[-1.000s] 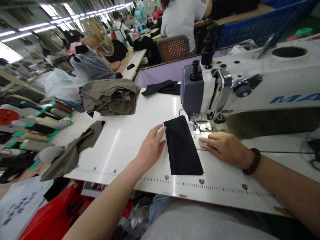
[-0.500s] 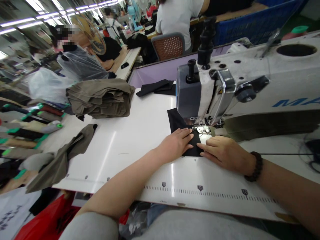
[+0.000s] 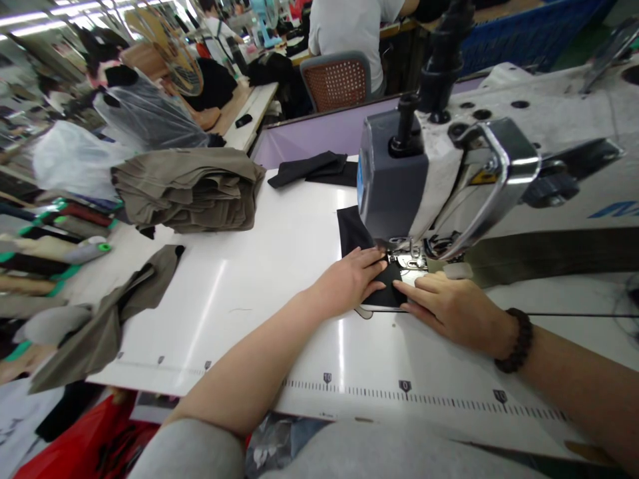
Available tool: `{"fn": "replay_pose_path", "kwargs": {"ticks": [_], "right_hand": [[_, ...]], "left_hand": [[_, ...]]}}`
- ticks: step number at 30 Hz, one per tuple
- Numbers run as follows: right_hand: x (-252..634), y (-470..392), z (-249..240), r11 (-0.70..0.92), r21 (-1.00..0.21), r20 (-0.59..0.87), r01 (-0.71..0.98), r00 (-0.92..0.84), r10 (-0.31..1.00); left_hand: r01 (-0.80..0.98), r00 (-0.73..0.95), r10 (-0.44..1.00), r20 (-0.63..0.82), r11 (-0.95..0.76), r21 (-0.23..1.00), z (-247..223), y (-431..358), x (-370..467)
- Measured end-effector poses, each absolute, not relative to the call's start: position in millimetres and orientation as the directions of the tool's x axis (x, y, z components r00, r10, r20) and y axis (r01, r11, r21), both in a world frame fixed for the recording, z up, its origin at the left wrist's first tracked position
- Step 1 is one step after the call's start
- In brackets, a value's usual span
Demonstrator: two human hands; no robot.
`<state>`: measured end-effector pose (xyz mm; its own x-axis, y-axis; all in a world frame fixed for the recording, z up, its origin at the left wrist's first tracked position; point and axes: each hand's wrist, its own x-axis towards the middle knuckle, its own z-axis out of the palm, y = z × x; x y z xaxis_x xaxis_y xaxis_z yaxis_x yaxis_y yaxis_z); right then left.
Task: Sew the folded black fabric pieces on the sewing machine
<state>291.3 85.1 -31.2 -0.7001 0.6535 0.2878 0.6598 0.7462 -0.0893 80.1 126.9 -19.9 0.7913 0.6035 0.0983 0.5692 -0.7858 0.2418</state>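
A piece of black fabric [image 3: 353,229] lies flat on the white sewing table, partly beneath the head of the sewing machine [image 3: 394,173]. My left hand [image 3: 349,279] rests on the fabric with its fingers stretched out, tips close to the presser foot [image 3: 412,256]. Opposite it, my right hand [image 3: 446,303], with a dark beaded bracelet at the wrist, touches the fabric's right edge with an extended index finger. Its other fingers are bent beside the metal needle plate. The fabric under my left palm is hidden.
A stack of folded brown-grey fabric [image 3: 194,189] sits at the back left, with folded black pieces [image 3: 317,166] to its right. A loose brown-grey piece [image 3: 110,313] hangs near the left edge by the thread spools [image 3: 50,249]. Beyond the table, a person [image 3: 344,30] sits on a chair.
My view has come closer to the machine, so its head looks larger. Both hands stay on the black fabric, whose near edge sits slightly higher in view.
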Motion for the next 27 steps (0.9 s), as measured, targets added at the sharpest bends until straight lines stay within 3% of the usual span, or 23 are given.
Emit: {"fn": "replay_pose_path", "kwargs": {"ticks": [20, 27], "right_hand": [[288, 83, -31, 0.704, -0.092, 0.267, 0.704, -0.663, 0.699], [292, 83, -30, 0.774, -0.141, 0.273, 0.617, -0.727, 0.63]], "left_hand": [[0.554, 0.808, 0.578, 0.117, -0.812, 0.183, -19, 134, 78], [0.421, 0.89, 0.438, 0.126, -0.896, 0.138, -10, 111, 78]]}}
